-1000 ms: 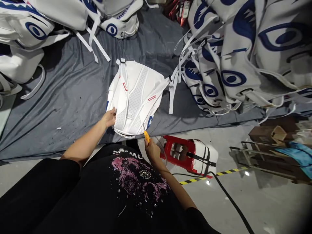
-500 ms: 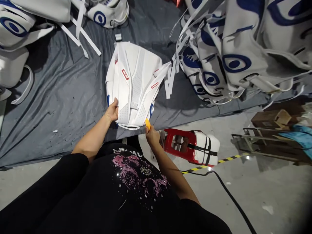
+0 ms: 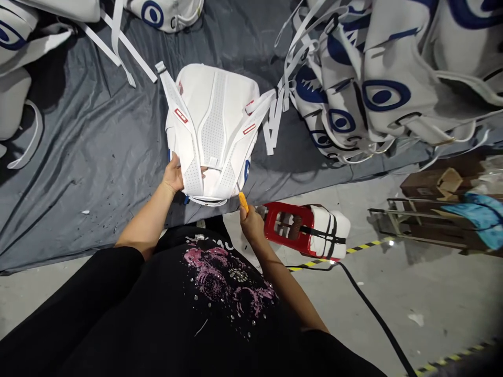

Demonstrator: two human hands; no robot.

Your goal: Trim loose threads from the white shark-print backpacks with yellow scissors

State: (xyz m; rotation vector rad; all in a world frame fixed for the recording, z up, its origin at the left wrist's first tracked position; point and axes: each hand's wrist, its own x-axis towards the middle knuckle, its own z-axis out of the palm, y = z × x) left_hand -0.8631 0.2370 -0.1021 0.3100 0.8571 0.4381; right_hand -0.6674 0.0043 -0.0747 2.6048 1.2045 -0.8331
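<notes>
A white backpack (image 3: 236, 94) lies on the grey cloth with its back panel and shoulder straps facing up. My left hand (image 3: 174, 175) is closed round the lower end of the left shoulder strap (image 3: 191, 162); its fingertips show on the strap's inner side. At the backpack's lower right corner, my right hand (image 3: 252, 222) grips an orange-handled tool (image 3: 243, 201). A thin metal tip points from the tool toward the base of the right strap (image 3: 231, 162); its exact kind cannot be made out.
White backpacks with blue eye prints (image 3: 387, 97) are piled along the right of the grey cloth (image 3: 118, 157). More bags (image 3: 173, 13) lie at the upper left. Beyond the near edge stand a red stool (image 3: 291, 225) with a white pad and a metal cart (image 3: 416, 228). A black cable (image 3: 377, 314) crosses the floor.
The left shoulder strap has swung outward to the left. My left hand has gone under it, with fingertips now showing on its inner side. My right hand has drawn slightly down and right, exposing the tool's tip.
</notes>
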